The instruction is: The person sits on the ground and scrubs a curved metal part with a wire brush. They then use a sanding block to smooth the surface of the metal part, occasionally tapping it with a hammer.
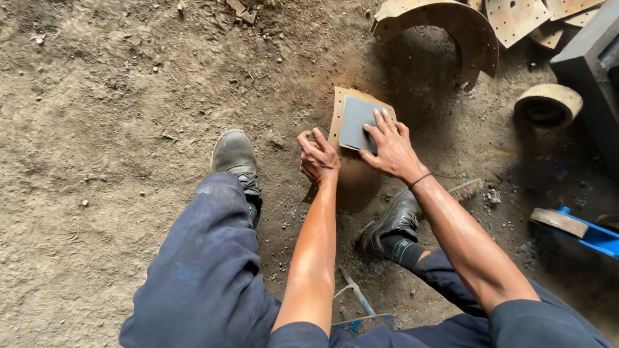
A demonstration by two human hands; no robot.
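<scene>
Sandpaper sheet [356, 122] lies flat on a curved rusty metal plate [345, 169] standing on the dirt floor [109, 109] between the feet. Right hand [389, 148] presses it with fingers spread, grip released; left hand [317, 158] is clenched on the plate's edge.

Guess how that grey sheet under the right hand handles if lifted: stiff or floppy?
Probably floppy: the thin grey abrasive sheet follows the curved rusty metal plate beneath it. Likely light, since the right hand pins it with flat fingers. Its matte face suggests it won't slip easily.

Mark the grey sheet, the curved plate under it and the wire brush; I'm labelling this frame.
Grey sheet [355, 120], head view, its bare middle.
Curved plate [336, 113], head view, left perforated edge.
Wire brush [465, 189], head view, bristle head.
</scene>
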